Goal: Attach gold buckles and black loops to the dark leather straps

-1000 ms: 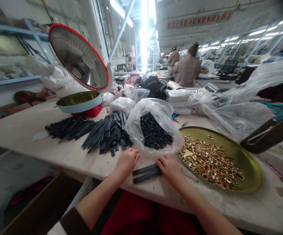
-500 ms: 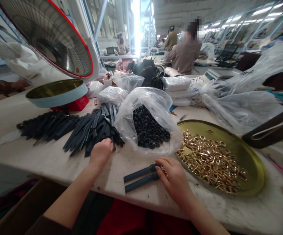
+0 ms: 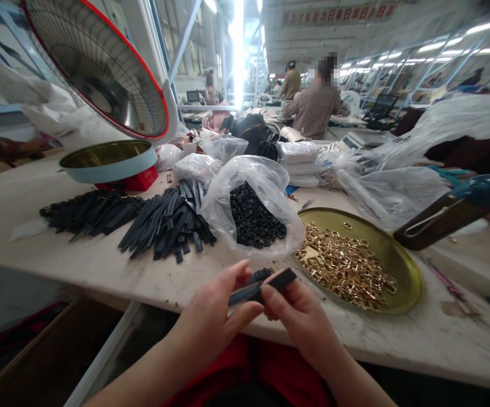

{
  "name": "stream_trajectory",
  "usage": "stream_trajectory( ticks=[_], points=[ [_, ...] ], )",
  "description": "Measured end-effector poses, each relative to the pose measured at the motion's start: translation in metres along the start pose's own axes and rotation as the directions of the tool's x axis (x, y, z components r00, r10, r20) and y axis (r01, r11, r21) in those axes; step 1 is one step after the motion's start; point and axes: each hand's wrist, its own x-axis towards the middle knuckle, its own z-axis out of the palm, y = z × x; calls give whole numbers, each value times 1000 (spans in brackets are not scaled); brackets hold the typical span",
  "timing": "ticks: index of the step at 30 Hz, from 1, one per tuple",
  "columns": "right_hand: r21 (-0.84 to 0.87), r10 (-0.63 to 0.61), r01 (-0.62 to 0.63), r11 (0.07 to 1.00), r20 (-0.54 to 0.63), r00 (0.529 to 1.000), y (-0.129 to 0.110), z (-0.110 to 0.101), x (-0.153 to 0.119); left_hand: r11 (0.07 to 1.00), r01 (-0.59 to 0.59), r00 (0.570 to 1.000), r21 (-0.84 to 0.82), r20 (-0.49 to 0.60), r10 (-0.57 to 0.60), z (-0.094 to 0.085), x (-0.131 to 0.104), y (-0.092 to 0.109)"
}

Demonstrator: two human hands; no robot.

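My right hand [image 3: 302, 311] pinches a short black strap [image 3: 286, 278] between thumb and fingers, its end sticking up past the fingertips. My left hand [image 3: 215, 305] curls around the strap's other part, thumb below and fingers above. Just behind the fingers, another black strap with a loop on it shows partly on the table; my hands cover the rest. Beyond lies a fanned pile of black straps [image 3: 166, 223]. A clear plastic bag [image 3: 266, 164] of small black loops [image 3: 256, 217] stands open ahead. To the right, a round gold tray [image 3: 410, 282] holds many gold buckles [image 3: 347, 265].
A second strap bundle [image 3: 92, 212] lies left. Behind it are a round tin [image 3: 109, 164] on a red base and a large fan [image 3: 100, 73]. A dark handle-like bar [image 3: 435, 223] reaches over the tray's right edge. Purple-handled scissors [image 3: 448, 285] lie right; people work farther back.
My left hand has come from the strap pile to beside my right hand. A strap is now held up between both hands; before, my right hand rested at two straps on the table.
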Motion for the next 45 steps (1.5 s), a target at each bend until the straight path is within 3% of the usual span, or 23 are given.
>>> stream_trajectory(
  ticks=[1,2,3,5,6,7,9,14,19,24,29,34,36,38,39,41,43,45],
  points=[
    [55,73,-74,996,6,997,1,-4,0,973,155,984,-169,118,-136,4,0,-3],
    [78,116,-117,990,14,993,5,-10,3,896,308,940,-319,249,-234,9,-1,-6],
    [58,134,-134,989,3,991,11,-17,8,784,438,887,-441,354,-296,13,-3,-10],
    [-140,108,-118,983,-76,991,29,-35,26,547,573,820,-610,443,-364,21,-7,-16],
    [-322,62,-101,941,-129,990,39,-44,38,460,585,810,-668,450,-377,23,-9,-19],
    [-554,23,-106,826,-154,988,49,-54,50,398,582,809,-710,451,-378,25,-11,-21],
    [-681,-7,-110,724,-167,986,68,-69,77,320,564,813,-761,446,-374,27,-11,-25],
    [-846,7,-114,521,-130,992,96,-77,122,224,553,804,-803,444,-395,27,1,-38],
    [-909,67,-109,403,-89,994,108,-71,137,173,608,738,-775,472,-482,28,18,-50],
    [-905,79,-61,422,-31,996,111,-75,142,228,620,717,-751,424,-553,29,32,-56],
    [-839,66,-67,540,-37,997,110,-78,145,334,609,767,-719,426,-480,29,34,-62],
    [-685,66,-130,717,-118,991,92,-70,125,521,528,823,-671,254,-507,26,36,-60],
    [-539,127,-164,826,-106,986,79,-62,107,622,464,866,-630,174,-470,26,39,-57],
    [-204,258,-262,943,-43,965,67,-51,86,739,391,910,-548,107,-401,26,41,-55],
    [1,325,-325,946,13,946,62,-47,76,789,357,927,-499,86,-365,27,42,-54],
    [315,403,-422,850,127,906,54,-39,58,871,303,951,-388,68,-301,29,39,-53],
    [403,408,-438,803,163,898,50,-34,43,923,276,961,-270,79,-264,31,34,-51],
    [394,383,-408,824,144,912,48,-31,32,960,245,969,-139,76,-237,31,26,-48]
  ],
)
